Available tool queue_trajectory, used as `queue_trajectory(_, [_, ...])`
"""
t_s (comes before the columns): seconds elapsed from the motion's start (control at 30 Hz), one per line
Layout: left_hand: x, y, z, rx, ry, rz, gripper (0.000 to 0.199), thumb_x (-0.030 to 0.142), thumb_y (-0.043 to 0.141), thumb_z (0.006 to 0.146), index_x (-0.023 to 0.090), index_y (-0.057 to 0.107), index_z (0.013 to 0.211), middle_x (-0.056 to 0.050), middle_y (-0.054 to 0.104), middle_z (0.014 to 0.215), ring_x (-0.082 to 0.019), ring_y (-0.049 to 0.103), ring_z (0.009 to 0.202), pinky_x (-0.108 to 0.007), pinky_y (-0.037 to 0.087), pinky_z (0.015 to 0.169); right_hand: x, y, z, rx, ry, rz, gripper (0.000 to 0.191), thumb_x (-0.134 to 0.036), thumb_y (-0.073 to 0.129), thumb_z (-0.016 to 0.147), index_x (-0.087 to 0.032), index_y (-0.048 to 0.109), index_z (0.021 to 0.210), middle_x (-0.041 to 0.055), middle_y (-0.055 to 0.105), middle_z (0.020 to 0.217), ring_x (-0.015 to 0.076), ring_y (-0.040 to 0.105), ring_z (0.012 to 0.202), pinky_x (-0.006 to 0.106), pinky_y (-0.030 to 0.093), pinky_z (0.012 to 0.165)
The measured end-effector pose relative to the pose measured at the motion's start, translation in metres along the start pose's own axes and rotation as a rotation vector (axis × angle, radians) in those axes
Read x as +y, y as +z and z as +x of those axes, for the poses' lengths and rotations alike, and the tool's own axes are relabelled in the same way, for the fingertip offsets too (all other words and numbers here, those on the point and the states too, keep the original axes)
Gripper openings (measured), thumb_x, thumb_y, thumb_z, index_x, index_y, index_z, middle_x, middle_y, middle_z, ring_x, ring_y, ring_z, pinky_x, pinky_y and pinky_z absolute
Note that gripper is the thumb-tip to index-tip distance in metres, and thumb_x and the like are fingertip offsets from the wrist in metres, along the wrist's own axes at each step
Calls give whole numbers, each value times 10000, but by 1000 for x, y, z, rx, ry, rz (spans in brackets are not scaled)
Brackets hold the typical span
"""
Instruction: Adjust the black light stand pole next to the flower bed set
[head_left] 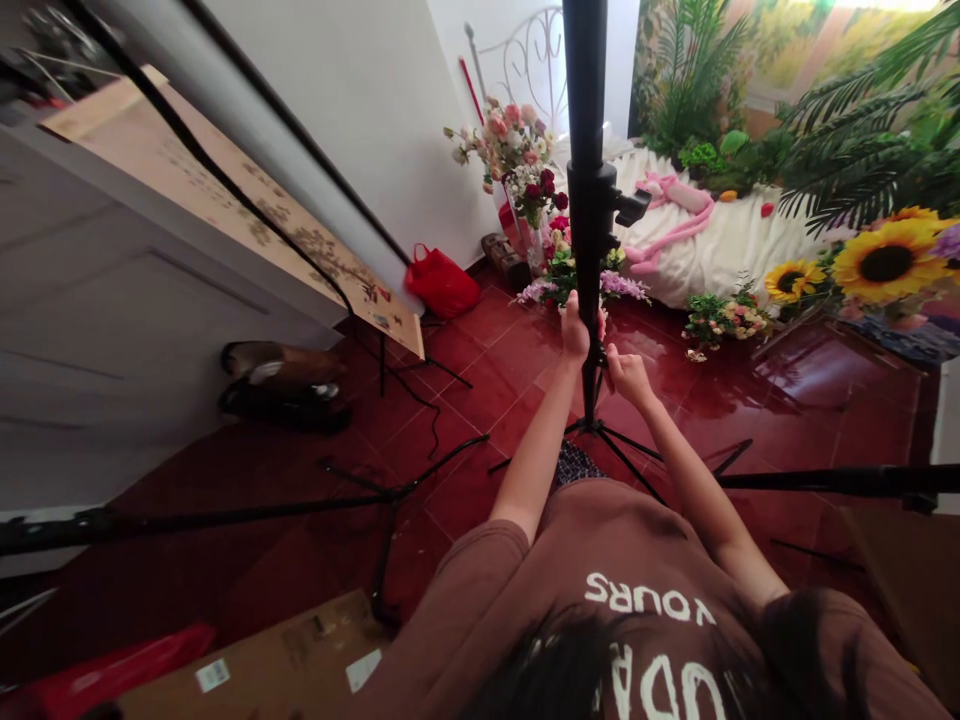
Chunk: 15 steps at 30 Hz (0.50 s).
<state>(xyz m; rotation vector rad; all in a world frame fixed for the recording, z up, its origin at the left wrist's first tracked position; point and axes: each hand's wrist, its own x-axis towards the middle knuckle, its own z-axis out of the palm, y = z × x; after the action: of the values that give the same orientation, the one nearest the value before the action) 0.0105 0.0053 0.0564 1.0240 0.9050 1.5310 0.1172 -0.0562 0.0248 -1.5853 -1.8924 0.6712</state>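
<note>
A black light stand rises upright in front of my body, its legs spread on the floor. My left hand is closed round its pole, below a collar with a clamp knob. Just lower and to the right, my right hand is closed at a small knob on the stand's lower collar, mostly covered by the fingers. The top of the stand runs out of view.
Another black stand crosses at left, and a dark pole reaches in from the right. A red bag, flower bouquets, sunflowers and a white-draped platform lie beyond. A cardboard box sits at lower left.
</note>
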Motion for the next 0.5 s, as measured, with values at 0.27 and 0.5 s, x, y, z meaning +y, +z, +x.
queue_trajectory(0.27, [-25,3,3,212,91,121,732,658,86,943,199,510,561,-18,488,461,-107,468,400,-243,383,440,-4,-3,-7,-173,173,587,783,-809,222,850,-194,523,471,37,534,397,114,492,380,241,424,487])
queue_trajectory(0.5, [-88,-17,-61,419,129,445,534,541,230,984,207,641,1052,-96,701,1029,-170,633,1079,-309,450,1001,29,-15,-48,-226,305,857,664,-818,516,732,-165,630,704,73,708,624,125,609,473,233,497,496])
